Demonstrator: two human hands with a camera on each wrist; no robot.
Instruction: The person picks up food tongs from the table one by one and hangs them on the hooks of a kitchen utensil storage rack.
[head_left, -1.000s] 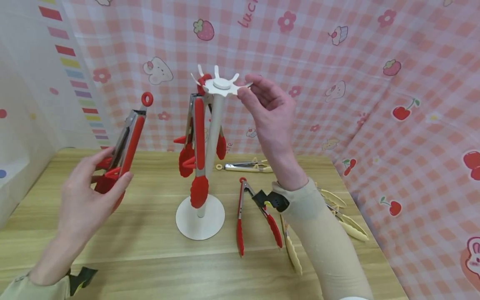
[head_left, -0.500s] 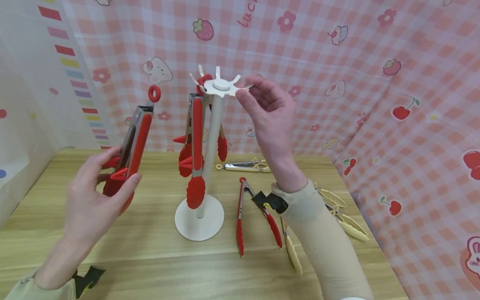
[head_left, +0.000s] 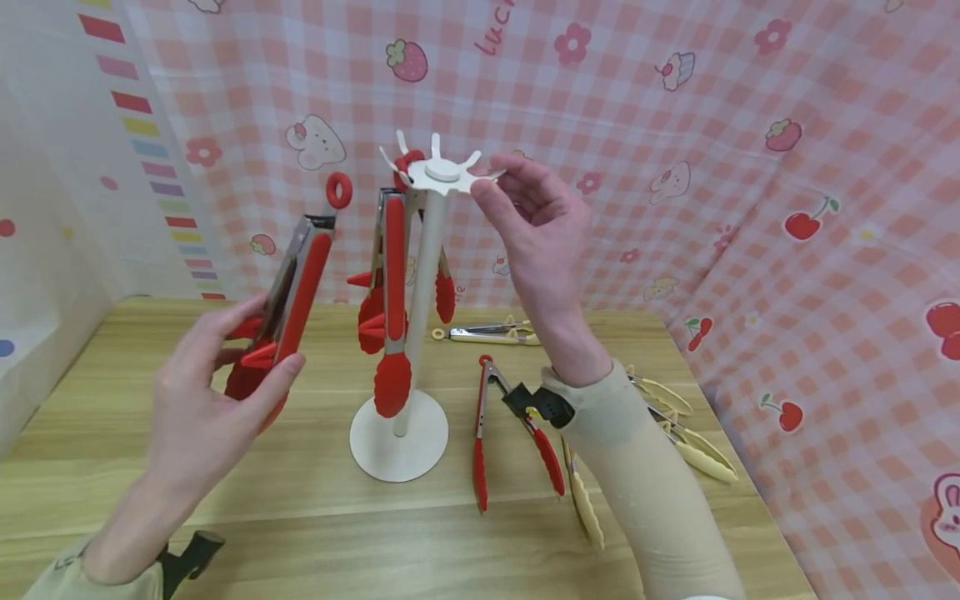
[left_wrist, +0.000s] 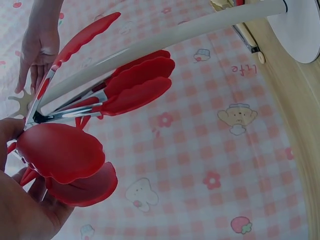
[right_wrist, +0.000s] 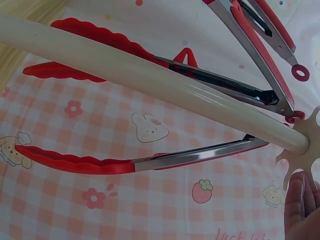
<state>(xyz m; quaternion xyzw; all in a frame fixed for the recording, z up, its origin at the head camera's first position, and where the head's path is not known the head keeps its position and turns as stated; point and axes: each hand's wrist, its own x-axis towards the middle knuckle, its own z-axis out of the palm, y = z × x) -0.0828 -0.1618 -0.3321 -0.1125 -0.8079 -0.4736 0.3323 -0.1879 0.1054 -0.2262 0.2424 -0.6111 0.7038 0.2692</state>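
Observation:
My left hand (head_left: 206,400) grips a pair of red-handled tongs (head_left: 303,287) low down near their red heads. Their red hanging ring points up, left of the white stand (head_left: 426,292). In the left wrist view the scalloped red heads (left_wrist: 60,152) stick out past my fingers. With thumb and fingertips, my right hand (head_left: 542,229) pinches one hook of the stand's star-shaped top (head_left: 444,172). Several red tongs (head_left: 394,267) hang from hooks on the stand's left and back; in the right wrist view one pair (right_wrist: 200,152) hangs alongside the pole.
On the wooden table (head_left: 315,533), spread red tongs (head_left: 482,433) lie right of the stand's round base (head_left: 399,454). Cream tongs (head_left: 491,335) lie behind, and more cream tongs (head_left: 701,458) lie at the right, partly under my right forearm. A pink checked cloth (head_left: 600,108) hangs behind.
My left hand has carried the red tongs rightward, closer to the stand. The hanging tongs and stand top have turned slightly; my right hand has barely shifted on the hook.

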